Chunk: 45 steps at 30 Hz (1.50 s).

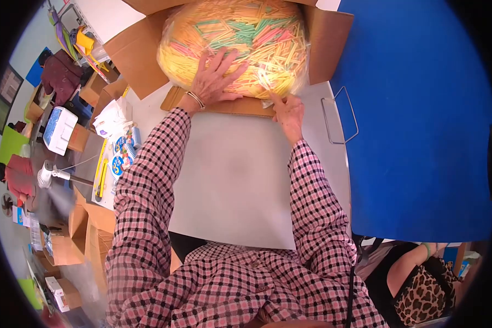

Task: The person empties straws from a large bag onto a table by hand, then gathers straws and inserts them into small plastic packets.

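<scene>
A big clear plastic bag (240, 44) full of short thin sticks, yellow, orange, green and pink, fills an open cardboard box (134, 52) at the top of the view. My left hand (214, 79), with a bracelet at the wrist, lies with fingers spread on the near left side of the bag. At the bag's near right edge, my right hand (288, 113) has its fingers curled and pinches what looks like a bit of the plastic. The box's near flap (235, 106) is folded down under both hands.
A grey sheet (232, 175) covers the table before me. Left are a yellow cutter (101, 180), round blue labels (119, 164) and a white plastic bag (113, 117). A wire handle (341, 117) and a blue board (415, 131) are right. Other people sit nearby.
</scene>
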### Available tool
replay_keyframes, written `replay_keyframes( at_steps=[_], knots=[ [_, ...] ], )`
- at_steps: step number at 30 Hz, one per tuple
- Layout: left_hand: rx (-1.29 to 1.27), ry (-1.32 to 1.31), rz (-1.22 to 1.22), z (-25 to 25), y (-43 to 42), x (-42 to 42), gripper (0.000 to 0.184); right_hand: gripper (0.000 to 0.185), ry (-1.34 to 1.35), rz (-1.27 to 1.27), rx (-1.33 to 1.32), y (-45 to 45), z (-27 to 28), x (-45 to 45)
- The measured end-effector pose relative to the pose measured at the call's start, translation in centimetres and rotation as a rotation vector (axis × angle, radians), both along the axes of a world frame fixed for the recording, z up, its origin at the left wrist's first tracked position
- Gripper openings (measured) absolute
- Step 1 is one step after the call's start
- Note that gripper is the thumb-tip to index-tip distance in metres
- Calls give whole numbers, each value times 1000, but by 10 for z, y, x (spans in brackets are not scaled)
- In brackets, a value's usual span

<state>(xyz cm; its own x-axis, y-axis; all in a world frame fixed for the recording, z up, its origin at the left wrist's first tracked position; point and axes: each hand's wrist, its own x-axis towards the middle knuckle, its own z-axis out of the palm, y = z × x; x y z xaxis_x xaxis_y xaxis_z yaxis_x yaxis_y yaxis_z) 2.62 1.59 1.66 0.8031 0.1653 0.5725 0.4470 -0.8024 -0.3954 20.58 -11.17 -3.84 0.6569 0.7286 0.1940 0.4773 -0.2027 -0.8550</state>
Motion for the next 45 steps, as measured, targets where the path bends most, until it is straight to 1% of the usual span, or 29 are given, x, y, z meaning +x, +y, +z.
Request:
replay_keyframes(
  at_steps=[2, 3, 7, 10, 11, 13, 14, 15, 18, 19, 21, 22, 23, 26, 27, 30, 31, 34, 35, 38, 39, 42, 43, 45],
  knots=[
    [42, 55, 19, 4, 10, 0, 82, 29, 216, 146, 29, -8, 11, 0],
    [37, 53, 18, 7, 17, 1, 82, 29, 215, 144, 24, -8, 13, 2],
    [80, 74, 73, 24, 50, -3, 76, 23, 330, 269, 58, -12, 14, 13],
    [-9, -27, 191, 37, 90, -3, 73, 19, 449, 538, 181, -26, 18, 29],
    [-8, -29, 199, 41, 98, -3, 73, 19, 447, 546, 180, -30, 28, 30],
    [72, -59, 222, 44, 108, 2, 68, 18, 584, 546, 171, -42, 58, 31],
    [107, -68, 230, 45, 108, 5, 65, 18, 658, 539, 163, -45, 63, 32],
    [102, -63, 231, 45, 106, 7, 65, 18, 664, 538, 160, -45, 62, 34],
    [169, -10, 349, 51, 81, 9, 63, 19, 608, 604, 81, -43, 59, 35],
    [168, -8, 357, 53, 73, 10, 63, 19, 610, 611, 78, -40, 52, 32],
    [124, 94, 468, 57, 57, 14, 66, 20, 545, 553, 132, -30, 20, 20],
    [103, 144, 519, 57, 53, 15, 67, 20, 510, 519, 162, -27, 13, 14],
    [103, 143, 519, 53, 55, 14, 67, 20, 509, 519, 161, -25, 10, 10],
    [73, -38, 250, 17, 71, 5, 69, 21, 328, 483, 174, -18, 8, -3],
    [74, -38, 261, 11, 68, 1, 69, 21, 329, 494, 173, -14, 4, -5],
    [41, -88, 140, -1, 55, -2, 68, 21, 91, 400, 240, -1, -15, -2],
    [40, -85, 144, -2, 52, -4, 68, 21, 95, 403, 239, 2, -18, -2],
    [-79, -108, 36, -8, 40, -7, 71, 22, 32, 357, 163, 5, -24, 1],
    [-84, -110, 39, -6, 40, -6, 71, 22, 31, 360, 158, 6, -23, 4],
    [-157, -63, 22, -7, 43, -11, 69, 22, 139, 430, 227, 3, -25, 3],
    [-175, -53, 35, -8, 33, -18, 69, 22, 155, 439, 210, -2, -25, 1],
    [-225, 90, 18, 7, 14, -33, 70, 22, 332, 494, 151, -6, -12, 3],
    [-227, 93, 28, 9, 2, -44, 70, 22, 337, 502, 150, -7, -10, 2],
    [-474, -69, -286, 10, -40, -75, 67, 23, 360, 514, 116, -11, -5, 3]
  ],
)
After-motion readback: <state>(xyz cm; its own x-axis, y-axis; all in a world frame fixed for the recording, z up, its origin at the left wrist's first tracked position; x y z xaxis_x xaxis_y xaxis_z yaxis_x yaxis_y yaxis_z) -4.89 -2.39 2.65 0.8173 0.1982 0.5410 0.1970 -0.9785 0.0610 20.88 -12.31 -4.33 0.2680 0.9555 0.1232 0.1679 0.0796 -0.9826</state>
